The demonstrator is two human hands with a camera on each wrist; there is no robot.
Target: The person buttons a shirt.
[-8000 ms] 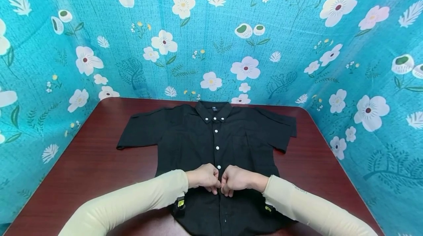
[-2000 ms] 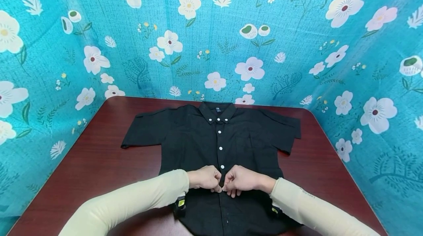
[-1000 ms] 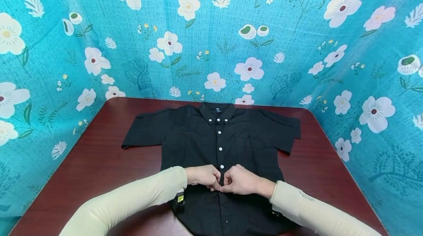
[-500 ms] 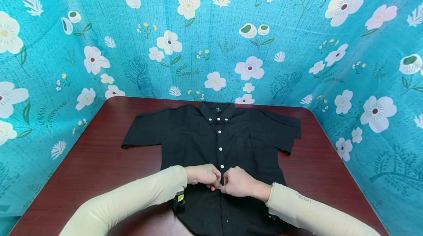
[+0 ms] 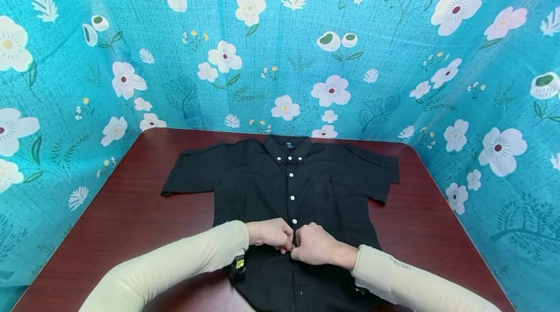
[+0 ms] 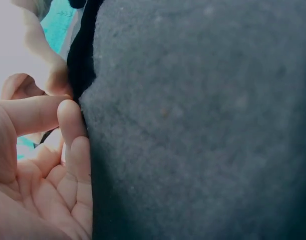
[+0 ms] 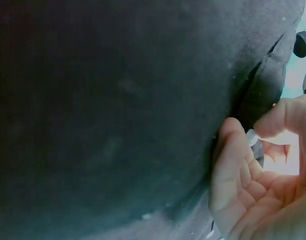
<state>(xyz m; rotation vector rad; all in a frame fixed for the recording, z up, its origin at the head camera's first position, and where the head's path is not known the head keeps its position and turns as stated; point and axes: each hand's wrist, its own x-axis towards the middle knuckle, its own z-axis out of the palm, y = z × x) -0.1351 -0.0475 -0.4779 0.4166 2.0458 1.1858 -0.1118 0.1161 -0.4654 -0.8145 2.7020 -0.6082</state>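
Note:
A black short-sleeved shirt (image 5: 258,185) lies front up on the table, collar at the far side, with white buttons (image 5: 292,198) down its middle. Below the lowest button showing in the head view, both hands meet at the front placket. My left hand (image 5: 273,234) pinches the placket cloth between thumb and fingertips, seen close up in the left wrist view. Opposite it, my right hand (image 5: 318,245) has thumb and forefinger at a white button (image 7: 251,137), with the cloth's edge between them. The fingertips largely hide that spot in the head view.
The dark red wooden table (image 5: 131,224) shows on both sides of the shirt. A blue flowered curtain (image 5: 262,59) hangs round its back and sides. A dark wrist camera (image 5: 238,268) sits under the left sleeve.
Both hands stay at the same place on the placket. Over the last two seconds my right hand has turned, so its lower fingers are now hidden. The shirt lies nearly unmoved.

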